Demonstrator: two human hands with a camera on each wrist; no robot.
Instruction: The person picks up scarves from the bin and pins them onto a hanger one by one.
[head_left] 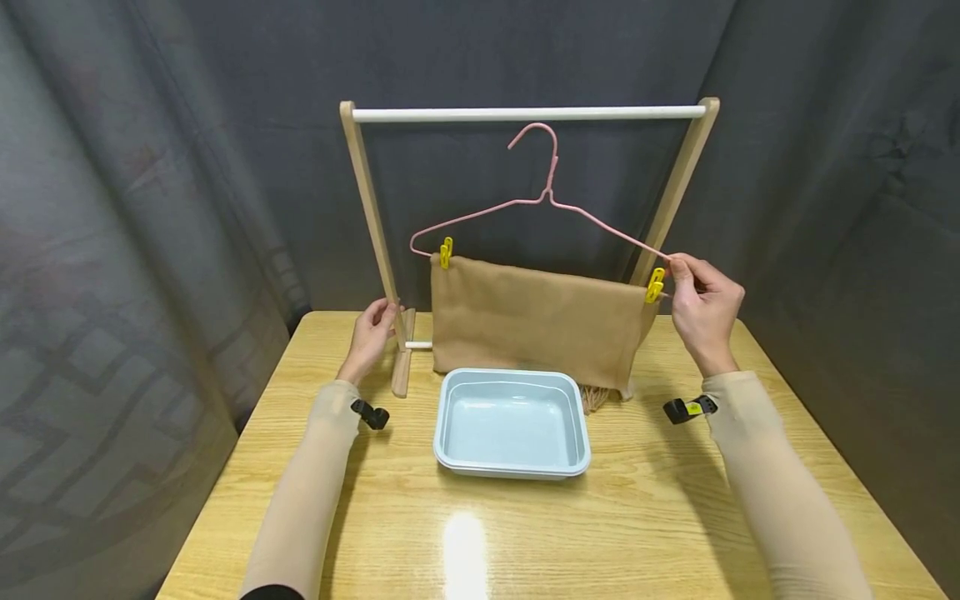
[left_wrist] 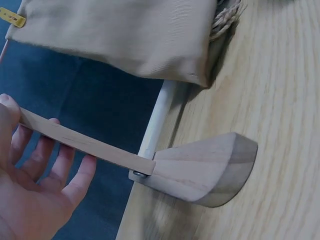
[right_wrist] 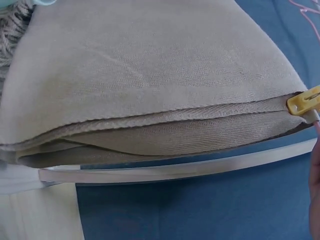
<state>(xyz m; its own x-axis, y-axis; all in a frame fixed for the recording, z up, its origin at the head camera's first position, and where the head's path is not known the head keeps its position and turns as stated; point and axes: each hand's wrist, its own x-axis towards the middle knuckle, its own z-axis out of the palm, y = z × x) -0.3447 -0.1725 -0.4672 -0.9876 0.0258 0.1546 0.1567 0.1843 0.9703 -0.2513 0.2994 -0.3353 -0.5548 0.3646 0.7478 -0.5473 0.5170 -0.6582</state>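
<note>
A pink wire hanger (head_left: 480,215) carries a folded tan cloth (head_left: 536,312), fastened by a yellow clothespin (head_left: 446,252) on the left and another yellow clothespin (head_left: 655,285) on the right. The person's right hand (head_left: 707,308) pinches the hanger's right end; only its edge enters the right wrist view. At the left, the left hand (head_left: 369,333) grips the rack's wooden post (left_wrist: 75,138) low down, thumb on one side and fingers on the other. The hanger's hook stands just below the rack's white top bar (head_left: 525,114), apart from it. Tassels (head_left: 596,397) show under the cloth.
A pale blue basin (head_left: 512,467) stands on the wooden table (head_left: 375,517) in front of the cloth. The rack's wooden foot (left_wrist: 200,170) rests on the table at the left. Behind everything hang dark grey curtains (head_left: 480,50).
</note>
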